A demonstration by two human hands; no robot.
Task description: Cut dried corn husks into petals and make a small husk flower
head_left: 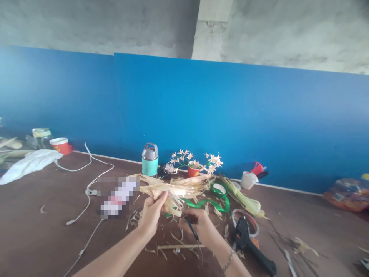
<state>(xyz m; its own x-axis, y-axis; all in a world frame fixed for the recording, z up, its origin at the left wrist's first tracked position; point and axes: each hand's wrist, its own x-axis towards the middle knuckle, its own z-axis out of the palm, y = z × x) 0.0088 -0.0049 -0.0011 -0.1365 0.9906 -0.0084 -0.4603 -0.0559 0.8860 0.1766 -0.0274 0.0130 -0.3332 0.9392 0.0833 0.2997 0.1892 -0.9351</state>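
Note:
My left hand (151, 213) pinches a pale, dried corn husk (172, 191) between thumb and fingers, holding it above the table. Close by on the right, my right hand (201, 223) is closed around a slim dark tool (190, 226); its tip reaches the husk's lower edge, and I cannot make out its exact kind. More husks (201, 179) lie behind the held one. A green ribbon (223, 207) curls just beyond my right hand. Husk scraps and a thin stick (180, 246) are scattered on the brown table below my hands.
A black glue gun (249, 240) and a tape roll (253, 223) lie right of my right arm. Farther back stand a turquoise flask (150, 165), a red cup (193, 170) with pale flowers, and a stalk bundle (245, 198). White cables (86, 196) run at left, before a blue partition (201, 115).

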